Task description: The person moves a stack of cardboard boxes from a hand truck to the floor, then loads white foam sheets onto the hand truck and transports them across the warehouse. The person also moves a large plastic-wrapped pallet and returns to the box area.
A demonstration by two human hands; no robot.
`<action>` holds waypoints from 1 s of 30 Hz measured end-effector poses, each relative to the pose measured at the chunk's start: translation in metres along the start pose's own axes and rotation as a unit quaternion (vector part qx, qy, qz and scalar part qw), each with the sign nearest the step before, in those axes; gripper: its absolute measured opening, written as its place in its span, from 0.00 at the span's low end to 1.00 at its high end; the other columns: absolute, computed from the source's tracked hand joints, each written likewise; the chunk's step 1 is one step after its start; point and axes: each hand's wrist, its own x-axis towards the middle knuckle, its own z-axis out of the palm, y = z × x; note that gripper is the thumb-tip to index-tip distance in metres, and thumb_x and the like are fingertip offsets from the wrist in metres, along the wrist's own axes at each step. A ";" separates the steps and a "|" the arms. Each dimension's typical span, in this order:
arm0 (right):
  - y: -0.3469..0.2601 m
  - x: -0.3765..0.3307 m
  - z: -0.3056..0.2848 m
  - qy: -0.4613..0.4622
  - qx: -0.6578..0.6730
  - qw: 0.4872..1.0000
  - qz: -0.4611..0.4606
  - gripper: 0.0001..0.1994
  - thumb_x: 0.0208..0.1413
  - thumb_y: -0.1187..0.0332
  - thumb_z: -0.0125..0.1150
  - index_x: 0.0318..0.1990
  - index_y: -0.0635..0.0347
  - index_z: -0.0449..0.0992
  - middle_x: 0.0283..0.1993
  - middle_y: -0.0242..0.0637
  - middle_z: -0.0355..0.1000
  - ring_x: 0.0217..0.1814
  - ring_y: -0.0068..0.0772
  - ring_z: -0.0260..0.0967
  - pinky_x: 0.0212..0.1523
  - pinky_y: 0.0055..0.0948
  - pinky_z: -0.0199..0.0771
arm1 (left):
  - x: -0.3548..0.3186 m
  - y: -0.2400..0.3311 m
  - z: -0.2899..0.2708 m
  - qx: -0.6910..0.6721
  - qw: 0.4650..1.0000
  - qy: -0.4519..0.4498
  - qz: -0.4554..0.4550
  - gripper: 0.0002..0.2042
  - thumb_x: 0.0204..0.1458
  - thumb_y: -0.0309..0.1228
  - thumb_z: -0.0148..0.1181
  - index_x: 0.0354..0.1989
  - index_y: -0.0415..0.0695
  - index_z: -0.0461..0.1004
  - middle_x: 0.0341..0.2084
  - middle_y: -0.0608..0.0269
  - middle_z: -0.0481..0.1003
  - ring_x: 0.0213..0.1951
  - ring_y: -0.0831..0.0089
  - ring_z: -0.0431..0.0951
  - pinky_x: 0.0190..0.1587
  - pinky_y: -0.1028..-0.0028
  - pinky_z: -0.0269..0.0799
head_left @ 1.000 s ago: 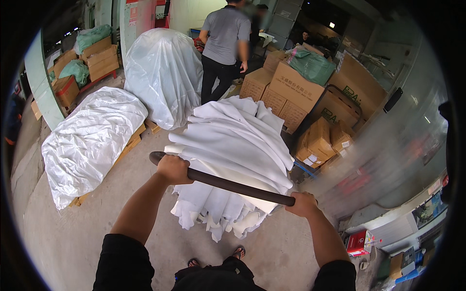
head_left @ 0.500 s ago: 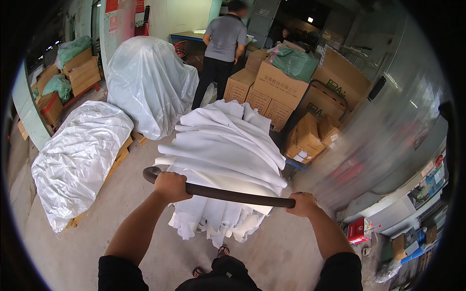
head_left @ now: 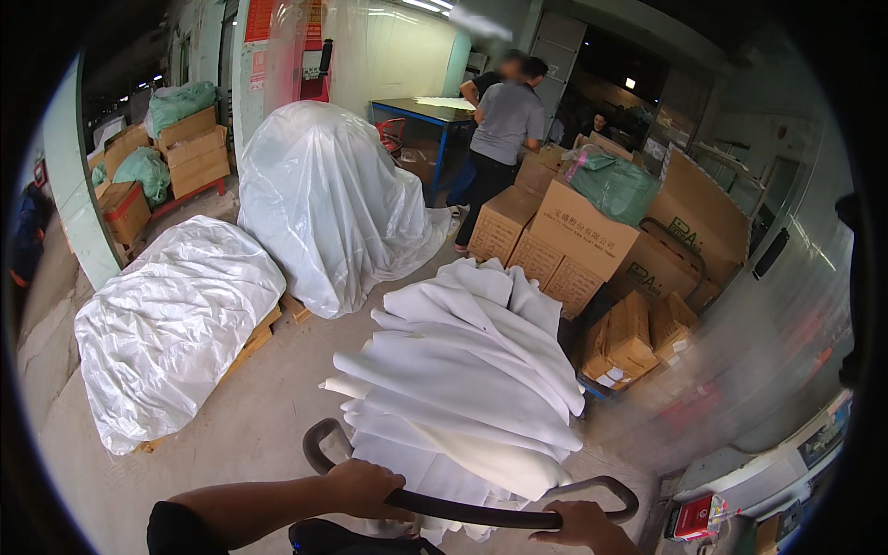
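Both hands are closed round a dark, curved push handle (head_left: 474,511) near the lower edge. My left hand (head_left: 367,488) wraps its left part, with the forearm coming in from the left. My right hand (head_left: 578,525) grips it farther right, beside the bend. Just beyond the handle lies a broad, heaped stack of soft white sheets (head_left: 467,370), like leather or cloth, its layers folded and drooping at the sides. Whatever carries the stack is hidden beneath it.
Plastic-covered loads stand left: a low one (head_left: 180,324) on a pallet and a tall one (head_left: 324,199). Cardboard boxes (head_left: 578,231) and a green bag (head_left: 612,188) stand ahead right. A person in grey (head_left: 509,120) is by a table (head_left: 421,113). Clear plastic curtains (head_left: 740,305) hang right.
My view has tipped up, so the handle, my hands and the white stack sit lower in the picture. The person in grey has shifted toward another person, now visible by the table.
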 end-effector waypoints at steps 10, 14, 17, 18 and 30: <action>-0.185 0.105 0.026 0.162 0.191 0.967 0.051 0.19 0.46 0.58 0.73 0.44 0.57 0.80 0.35 0.43 0.79 0.33 0.41 0.78 0.36 0.36 0.78 | 0.101 -0.144 -0.043 -0.055 0.974 0.083 0.205 0.27 0.56 0.55 0.57 0.52 0.43 0.71 0.44 0.53 0.75 0.43 0.54 0.79 0.46 0.58 0.74; -0.203 0.113 0.035 0.346 0.096 0.898 0.255 0.09 0.50 0.65 0.68 0.36 0.60 0.81 0.32 0.43 0.79 0.34 0.44 0.78 0.37 0.37 0.77 | 0.118 -0.209 -0.107 -0.095 0.942 0.238 0.215 0.38 0.52 0.52 0.63 0.65 0.42 0.58 0.56 0.40 0.65 0.53 0.44 0.72 0.55 0.54 0.70; -0.217 0.121 0.035 0.378 0.097 0.840 0.378 0.11 0.54 0.60 0.66 0.32 0.58 0.82 0.34 0.44 0.80 0.37 0.49 0.78 0.40 0.42 0.77 | 0.122 -0.243 -0.198 -0.077 0.922 0.337 0.172 0.50 0.47 0.51 0.67 0.72 0.41 0.44 0.65 0.32 0.53 0.65 0.37 0.58 0.63 0.51 0.62; -0.220 0.122 0.035 0.365 0.087 0.825 0.422 0.12 0.54 0.59 0.66 0.32 0.58 0.82 0.34 0.44 0.80 0.37 0.49 0.78 0.40 0.42 0.77 | 0.125 -0.250 -0.230 -0.070 0.896 0.395 0.188 0.50 0.46 0.50 0.68 0.71 0.41 0.45 0.66 0.32 0.51 0.66 0.37 0.55 0.64 0.49 0.60; -0.167 0.114 0.104 0.345 -0.195 0.674 0.624 0.31 0.52 0.51 0.65 0.57 0.62 0.67 0.60 0.60 0.63 0.62 0.63 0.60 0.61 0.53 0.66 | 0.143 -0.249 -0.367 -0.065 0.935 0.345 0.046 0.53 0.45 0.53 0.67 0.73 0.41 0.42 0.71 0.34 0.36 0.71 0.33 0.40 0.66 0.36 0.48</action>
